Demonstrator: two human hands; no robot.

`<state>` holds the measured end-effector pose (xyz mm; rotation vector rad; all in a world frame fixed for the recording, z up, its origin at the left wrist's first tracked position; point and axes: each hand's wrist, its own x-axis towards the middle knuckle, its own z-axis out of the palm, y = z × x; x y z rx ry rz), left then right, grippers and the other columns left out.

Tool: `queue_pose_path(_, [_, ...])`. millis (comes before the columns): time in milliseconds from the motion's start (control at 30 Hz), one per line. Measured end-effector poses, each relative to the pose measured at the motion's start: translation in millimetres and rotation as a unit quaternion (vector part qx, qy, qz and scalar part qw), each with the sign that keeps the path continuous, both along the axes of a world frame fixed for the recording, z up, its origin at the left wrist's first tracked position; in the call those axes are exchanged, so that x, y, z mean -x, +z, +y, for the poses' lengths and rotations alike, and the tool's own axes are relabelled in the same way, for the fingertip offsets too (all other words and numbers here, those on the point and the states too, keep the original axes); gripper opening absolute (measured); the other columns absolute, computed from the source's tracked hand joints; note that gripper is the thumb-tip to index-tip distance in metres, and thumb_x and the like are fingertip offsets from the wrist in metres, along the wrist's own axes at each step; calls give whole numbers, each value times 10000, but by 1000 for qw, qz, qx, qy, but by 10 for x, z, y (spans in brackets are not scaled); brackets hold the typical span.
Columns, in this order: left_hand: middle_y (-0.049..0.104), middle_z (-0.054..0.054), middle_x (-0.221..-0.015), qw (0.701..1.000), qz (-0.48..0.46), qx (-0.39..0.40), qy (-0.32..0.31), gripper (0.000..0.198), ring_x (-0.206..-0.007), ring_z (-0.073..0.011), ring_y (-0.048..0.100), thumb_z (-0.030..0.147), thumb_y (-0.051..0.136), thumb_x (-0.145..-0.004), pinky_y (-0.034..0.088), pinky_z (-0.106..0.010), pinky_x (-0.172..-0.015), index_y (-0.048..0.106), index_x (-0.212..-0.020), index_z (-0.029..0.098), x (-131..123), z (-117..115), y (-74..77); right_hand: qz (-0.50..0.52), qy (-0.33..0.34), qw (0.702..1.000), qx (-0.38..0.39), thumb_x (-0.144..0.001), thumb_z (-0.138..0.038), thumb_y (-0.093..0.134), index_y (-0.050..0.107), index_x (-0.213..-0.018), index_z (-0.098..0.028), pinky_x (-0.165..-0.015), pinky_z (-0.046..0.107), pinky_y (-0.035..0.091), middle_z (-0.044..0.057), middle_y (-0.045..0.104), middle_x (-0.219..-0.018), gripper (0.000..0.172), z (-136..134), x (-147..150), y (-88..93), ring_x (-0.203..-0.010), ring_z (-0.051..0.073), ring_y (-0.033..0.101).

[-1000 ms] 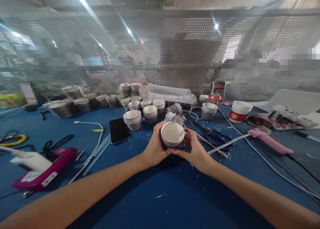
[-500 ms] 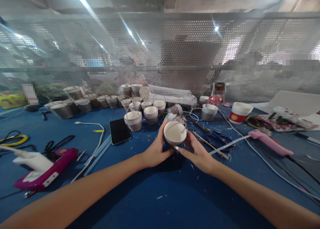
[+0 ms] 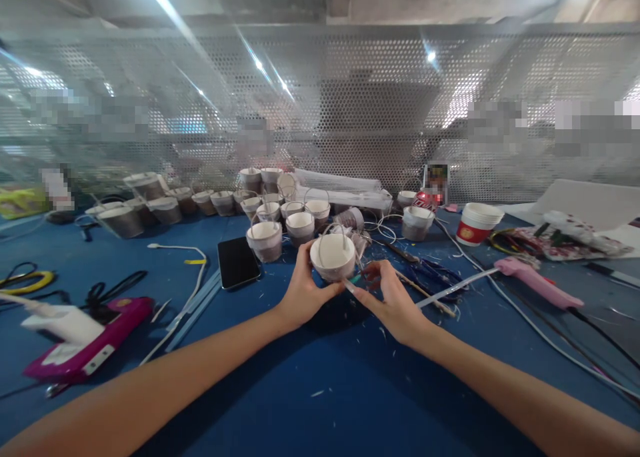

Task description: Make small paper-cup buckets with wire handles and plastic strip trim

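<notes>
My left hand [image 3: 300,292] grips a small white paper cup with a wire handle [image 3: 332,256] and holds it just above the blue table [image 3: 320,384]. The cup's open mouth faces me. My right hand [image 3: 390,297] is beside the cup on its right, index finger stretched toward the cup's lower rim, other fingers loosely curled with nothing in them. Behind the cup stands a cluster of similar small handled cups [image 3: 287,217].
A black phone [image 3: 237,262] lies left of the hands. A pink glue gun [image 3: 75,347] sits at the near left, another pink glue gun [image 3: 537,282] at right. A red-and-white paper cup stack [image 3: 477,224], scissors [image 3: 427,270], cables and a perforated metal screen [image 3: 350,104] lie behind.
The cup has moved slightly left and away from me in my left hand. My right hand has come off the cup and now only points at its rim.
</notes>
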<state>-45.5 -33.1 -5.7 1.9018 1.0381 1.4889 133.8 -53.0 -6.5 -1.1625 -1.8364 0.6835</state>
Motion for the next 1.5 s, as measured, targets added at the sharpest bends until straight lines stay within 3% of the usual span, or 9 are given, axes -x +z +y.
queue_pose_path(167, [397, -96, -1167, 998, 45, -43, -14, 782, -1143, -254, 414, 306, 749, -582, 348, -423, -992, 302, -1215, 201, 14, -23, 14, -70, 93, 993, -32, -848, -412, 443, 465, -945, -178, -723, 369, 459, 64, 526, -879, 254, -11, 1, 21, -808, 181, 497])
queue_pose_path(433, [291, -139, -1325, 990, 92, -58, -93, 795, -1258, -264, 312, 209, 635, -689, 273, -449, -1056, 130, -1303, 213, 34, -32, 5, -55, 110, 990, -74, -857, -289, 440, 423, -1024, -186, -823, 386, 433, 83, 499, -967, 196, 2, -27, -19, -908, 189, 479])
queue_pose_path(567, [300, -134, -1331, 993, 87, -71, -44, 767, -1265, -275, 300, 191, 627, -696, 278, -471, -1046, 158, -1302, 226, 31, -12, -8, -47, 112, 990, -72, -852, -257, 417, 417, -1045, -205, -869, 405, 405, 80, 492, -1016, 200, 15, -45, -21, -967, 201, 469])
queue_pose_path(667, [341, -120, -1302, 993, 85, -75, -8, 731, -1239, -274, 329, 191, 647, -684, 280, -480, -1035, 226, -1280, 229, 27, -11, 17, -19, 73, 993, -86, -834, -239, 414, 420, -1048, -208, -884, 409, 386, 76, 485, -1024, 217, 3, -50, 10, -988, 210, 457])
queue_pose_path(900, [394, -95, -1184, 987, 96, -126, 15, 660, -1142, -244, 393, 173, 682, -642, 314, -460, -997, 347, -1209, 225, 31, -23, 71, -7, -27, 976, -217, -805, -270, 440, 381, -1071, -204, -877, 438, 347, 93, 426, -1039, 280, -75, -65, 86, -998, 234, 416])
queue_pose_path(1033, [419, -89, -1142, 980, 95, -170, 46, 609, -1089, -238, 431, 173, 675, -650, 356, -455, -950, 366, -1172, 230, 40, 37, 12, -33, -7, 958, -283, -765, -329, 431, 389, -1016, -192, -821, 446, 345, 94, 428, -973, 288, -106, -83, 128, -942, 250, 418])
queue_pose_path(1167, [444, -91, -1129, 965, 105, -233, 60, 614, -1053, -234, 460, 175, 683, -645, 395, -436, -904, 364, -1167, 232, 74, 131, -56, -80, 57, 957, -275, -752, -381, 413, 437, -827, -193, -735, 396, 358, 56, 444, -798, 203, -103, -88, 158, -783, 213, 417])
queue_pose_path(1300, [460, -85, -1107, 950, 129, -268, 97, 588, -1037, -231, 462, 157, 662, -664, 399, -435, -891, 369, -1167, 233, 104, 157, -49, -97, 111, 953, -264, -758, -320, 400, 437, -794, -191, -688, 362, 366, 49, 455, -753, 139, -102, -79, 165, -725, 190, 410])
queue_pose_path(1500, [452, -89, -1107, 927, 176, -299, 139, 570, -1042, -238, 443, 121, 626, -688, 381, -436, -889, 369, -1180, 245, 100, 76, -4, -131, 74, 952, -267, -794, -280, 457, 428, -741, -200, -644, 319, 366, 29, 473, -686, 101, -113, -33, 156, -680, 169, 420])
